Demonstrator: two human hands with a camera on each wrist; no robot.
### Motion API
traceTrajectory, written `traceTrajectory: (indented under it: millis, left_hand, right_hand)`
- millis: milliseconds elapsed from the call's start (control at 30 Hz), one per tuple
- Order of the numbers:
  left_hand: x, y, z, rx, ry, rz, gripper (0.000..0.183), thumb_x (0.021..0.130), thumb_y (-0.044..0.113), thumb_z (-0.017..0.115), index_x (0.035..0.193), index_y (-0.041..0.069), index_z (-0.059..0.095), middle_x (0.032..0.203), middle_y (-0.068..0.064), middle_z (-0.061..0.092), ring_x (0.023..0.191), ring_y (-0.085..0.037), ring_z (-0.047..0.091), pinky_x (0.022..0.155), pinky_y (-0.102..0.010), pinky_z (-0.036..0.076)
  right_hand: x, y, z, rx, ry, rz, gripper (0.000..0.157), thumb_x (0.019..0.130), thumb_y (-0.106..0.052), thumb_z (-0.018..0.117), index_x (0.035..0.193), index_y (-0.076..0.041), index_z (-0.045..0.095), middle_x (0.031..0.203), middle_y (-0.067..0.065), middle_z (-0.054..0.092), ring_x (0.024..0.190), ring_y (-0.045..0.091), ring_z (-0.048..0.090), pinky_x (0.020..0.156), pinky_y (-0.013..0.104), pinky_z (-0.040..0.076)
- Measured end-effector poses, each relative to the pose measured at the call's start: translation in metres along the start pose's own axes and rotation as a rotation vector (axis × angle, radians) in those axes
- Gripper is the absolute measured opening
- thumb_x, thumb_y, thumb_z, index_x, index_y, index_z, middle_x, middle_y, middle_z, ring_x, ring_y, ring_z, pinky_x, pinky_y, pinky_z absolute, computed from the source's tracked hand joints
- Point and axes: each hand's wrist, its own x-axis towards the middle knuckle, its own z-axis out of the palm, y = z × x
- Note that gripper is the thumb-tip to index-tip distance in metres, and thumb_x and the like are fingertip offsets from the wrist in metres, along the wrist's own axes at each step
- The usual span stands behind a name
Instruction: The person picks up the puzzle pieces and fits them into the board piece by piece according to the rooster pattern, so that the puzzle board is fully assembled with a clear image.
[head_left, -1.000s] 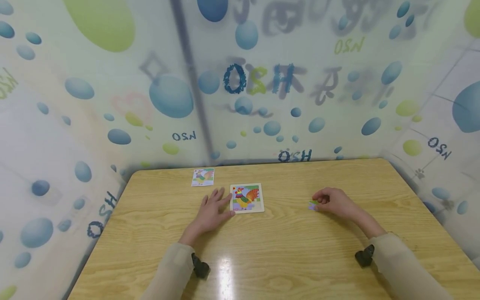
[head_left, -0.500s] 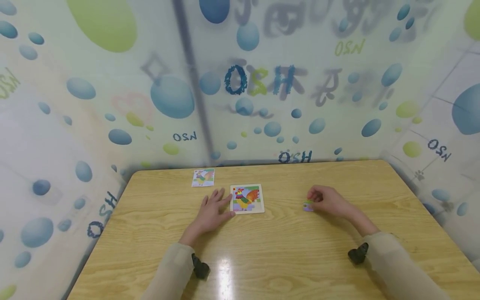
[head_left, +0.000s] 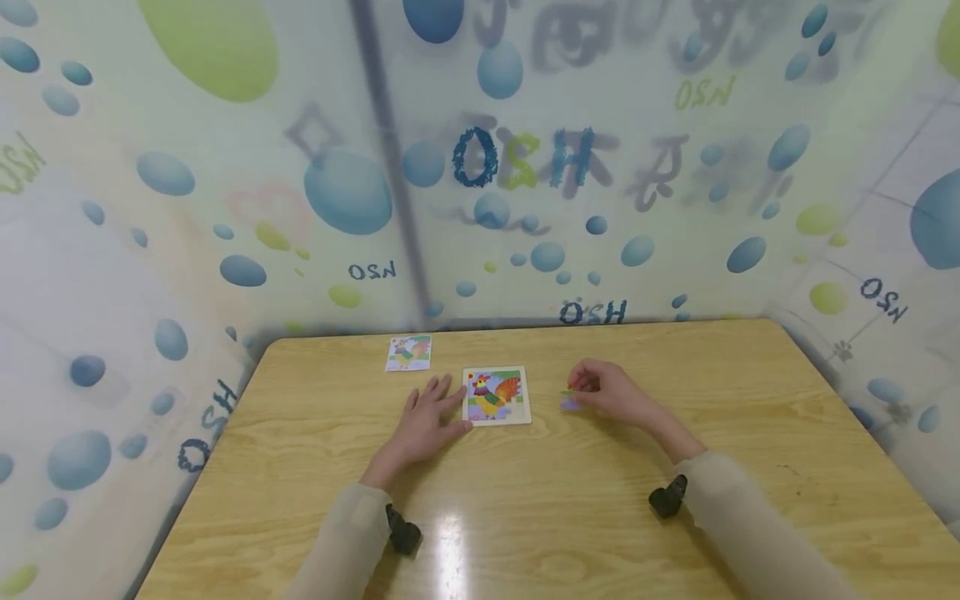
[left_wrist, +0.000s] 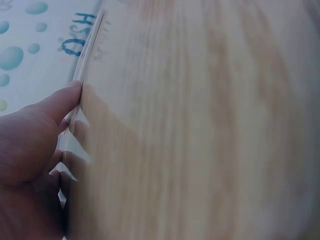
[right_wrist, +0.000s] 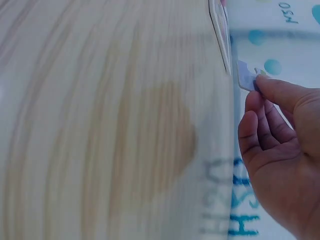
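Observation:
A square rooster jigsaw puzzle point(head_left: 497, 396) in a pale frame lies flat on the wooden table, with a bare pale patch at its lower right. My left hand point(head_left: 422, 423) rests beside it, fingers spread, thumb and index fingertip at its left edge. In the left wrist view, the thumb point(left_wrist: 60, 104) lies low against the tabletop. Just right of the frame, my right hand point(head_left: 613, 393) pinches a small purple and green puzzle piece point(head_left: 570, 401) between thumb and index finger. The right wrist view shows that piece point(right_wrist: 246, 77) sticking out past the fingertips, above the table, near the frame point(right_wrist: 220, 35).
A paper card point(head_left: 409, 353) with the same rooster picture, in paler colours, lies behind the left hand near the table's far edge. Patterned walls point(head_left: 540, 208) with blue and green spots rise behind and at both sides of the table point(head_left: 540, 517).
My right hand has carried the puzzle piece leftward over the table, from well right of the frame to close beside it. The left hand and the puzzle have stayed in place.

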Motion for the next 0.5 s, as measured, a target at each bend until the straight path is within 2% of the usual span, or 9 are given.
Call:
traceTrajectory:
  millis: [200, 367, 500]
  left_hand:
    - [0.000, -0.001, 0.000, -0.004, -0.006, 0.002, 0.065, 0.101, 0.038, 0.066, 0.154, 0.008, 0.046, 0.166, -0.022, 0.021, 0.155, -0.041, 0.009, 0.122, -0.062, 0.000]
    - [-0.001, 0.001, -0.001, -0.005, 0.004, 0.005, 0.064, 0.101, 0.037, 0.066, 0.154, 0.007, 0.046, 0.166, -0.022, 0.021, 0.155, -0.041, 0.009, 0.122, -0.061, 0.000]
    - [-0.001, 0.002, -0.001, -0.002, 0.011, 0.011, 0.064, 0.101, 0.036, 0.066, 0.154, 0.007, 0.046, 0.166, -0.023, 0.022, 0.155, -0.042, 0.010, 0.121, -0.062, 0.001]
  right_hand:
    - [0.019, -0.010, 0.029, 0.017, -0.018, 0.012, 0.012, 0.092, 0.000, 0.073, 0.101, -0.004, 0.065, 0.094, 0.003, 0.066, 0.087, 0.017, 0.061, 0.078, 0.031, 0.052]
    - [0.033, -0.021, 0.048, 0.063, -0.053, -0.026, 0.012, 0.093, -0.001, 0.073, 0.101, -0.003, 0.065, 0.095, 0.005, 0.066, 0.087, 0.019, 0.061, 0.078, 0.032, 0.052]
    - [0.038, -0.025, 0.059, 0.037, -0.088, -0.041, 0.010, 0.094, -0.003, 0.072, 0.101, -0.005, 0.065, 0.094, 0.004, 0.065, 0.086, 0.017, 0.060, 0.077, 0.031, 0.052]
